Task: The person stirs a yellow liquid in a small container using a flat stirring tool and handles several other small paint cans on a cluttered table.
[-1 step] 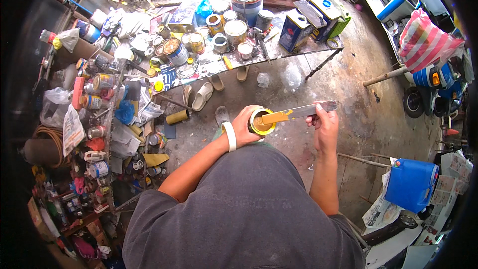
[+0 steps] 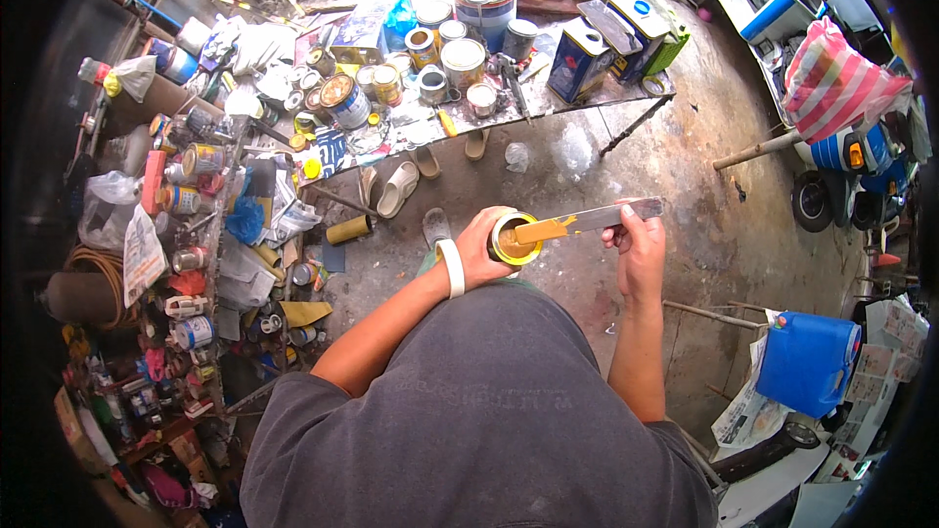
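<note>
My left hand [image 2: 479, 248], with a white band on its wrist, is wrapped around a small open can [image 2: 529, 257] with a yellow rim. Mustard-brown paste [image 2: 511, 246] lies inside it. Pinched at its bare metal end in my right hand [image 2: 640, 252] is a long, flat spatula [image 2: 594, 218]. Its other end, thickly coated in the same paste, reaches over the can's mouth. The can is held above my lap, tilted so that its inside shows. The fingers of my left hand are partly hidden behind the can.
Ahead, a low bench [image 2: 587, 115] carries many paint cans and rectangular tins [image 2: 577, 64]. Crowded shelves [image 2: 220, 362] of cans and rags run along the left. Sandals [image 2: 398, 190] lie on the concrete floor [image 2: 704, 264]. A blue jerrycan [image 2: 807, 362] stands at the right.
</note>
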`<state>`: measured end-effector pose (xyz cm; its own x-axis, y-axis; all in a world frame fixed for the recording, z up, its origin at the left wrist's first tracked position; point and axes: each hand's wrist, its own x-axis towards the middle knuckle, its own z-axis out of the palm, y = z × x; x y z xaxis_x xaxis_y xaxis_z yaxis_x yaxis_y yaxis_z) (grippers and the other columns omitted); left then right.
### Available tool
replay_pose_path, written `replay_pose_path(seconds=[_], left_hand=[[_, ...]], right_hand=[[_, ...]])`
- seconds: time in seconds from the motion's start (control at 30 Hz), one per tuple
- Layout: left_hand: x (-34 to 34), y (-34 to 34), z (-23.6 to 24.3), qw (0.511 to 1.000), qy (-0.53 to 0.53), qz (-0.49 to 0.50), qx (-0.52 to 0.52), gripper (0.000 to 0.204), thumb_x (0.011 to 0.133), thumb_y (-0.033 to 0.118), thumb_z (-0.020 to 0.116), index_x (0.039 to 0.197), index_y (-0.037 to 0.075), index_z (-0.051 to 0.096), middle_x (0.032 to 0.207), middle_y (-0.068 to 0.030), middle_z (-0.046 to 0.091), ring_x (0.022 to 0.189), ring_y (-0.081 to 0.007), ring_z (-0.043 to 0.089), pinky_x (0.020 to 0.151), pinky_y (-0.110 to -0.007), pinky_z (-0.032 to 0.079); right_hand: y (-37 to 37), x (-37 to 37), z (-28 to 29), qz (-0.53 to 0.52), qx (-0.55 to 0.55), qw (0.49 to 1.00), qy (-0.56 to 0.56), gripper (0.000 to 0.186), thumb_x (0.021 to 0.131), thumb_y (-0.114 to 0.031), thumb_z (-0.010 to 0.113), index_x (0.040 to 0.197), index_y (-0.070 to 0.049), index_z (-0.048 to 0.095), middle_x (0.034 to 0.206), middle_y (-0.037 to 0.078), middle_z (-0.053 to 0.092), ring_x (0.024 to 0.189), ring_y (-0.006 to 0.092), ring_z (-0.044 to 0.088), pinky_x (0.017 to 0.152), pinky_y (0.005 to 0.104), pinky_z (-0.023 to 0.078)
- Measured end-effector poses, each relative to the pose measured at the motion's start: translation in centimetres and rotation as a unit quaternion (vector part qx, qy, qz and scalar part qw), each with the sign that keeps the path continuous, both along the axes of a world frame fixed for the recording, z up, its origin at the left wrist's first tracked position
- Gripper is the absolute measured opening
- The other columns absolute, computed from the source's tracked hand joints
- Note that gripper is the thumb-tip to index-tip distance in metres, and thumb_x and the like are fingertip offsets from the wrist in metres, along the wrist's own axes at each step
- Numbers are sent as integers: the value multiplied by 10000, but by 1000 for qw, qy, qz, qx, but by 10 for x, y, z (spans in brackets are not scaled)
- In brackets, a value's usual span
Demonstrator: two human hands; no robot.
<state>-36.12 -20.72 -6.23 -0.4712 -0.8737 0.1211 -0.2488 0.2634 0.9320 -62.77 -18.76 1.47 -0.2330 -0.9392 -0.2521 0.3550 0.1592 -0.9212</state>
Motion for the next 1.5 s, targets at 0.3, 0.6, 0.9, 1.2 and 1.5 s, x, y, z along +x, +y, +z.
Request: replay_pose_path(seconds=[0.3,0.6,0.9,1.2,1.5], left_hand=[[1,1,-3,1000,8,0,-23,710,680,161,874,1301,49,548,1311,-145,557,1233,-303,561,1073,-396,437],[3,2,-2,999,8,-1,-32,754,676,161,886,1327,45,522,1315,-147,557,1230,-303,569,1068,-392,442],[3,3,3,1000,8,-6,-20,736,678,158,885,1314,45,531,1311,-152,562,1224,-310,573,1060,-391,448],[2,3,-2,996,13,-8,-88,718,691,147,871,1307,53,515,1296,-175,551,1229,-351,547,1051,-423,453],[6,5,-6,994,24,16,-109,753,687,170,892,1316,40,499,1295,-181,550,1229,-365,543,1057,-431,447]], right_hand=[[1,0,-1,9,5,1000,2,179,1011,-178,570,1109,-29,570,849,46,636,678,128,605,611,263,455],[-1,-1,-12,0,7,1000,-29,183,1014,-195,573,1095,-30,581,849,47,639,679,124,611,612,262,458],[-2,2,-18,-4,-1,999,-53,160,1011,-191,577,1069,-42,583,859,51,641,684,123,607,611,261,459],[11,58,43,222,-146,896,356,124,936,-88,661,1030,-8,653,881,107,697,781,228,696,704,332,542],[-4,67,54,238,-316,773,496,145,846,-62,715,983,-48,669,904,115,701,803,303,687,704,394,544]])
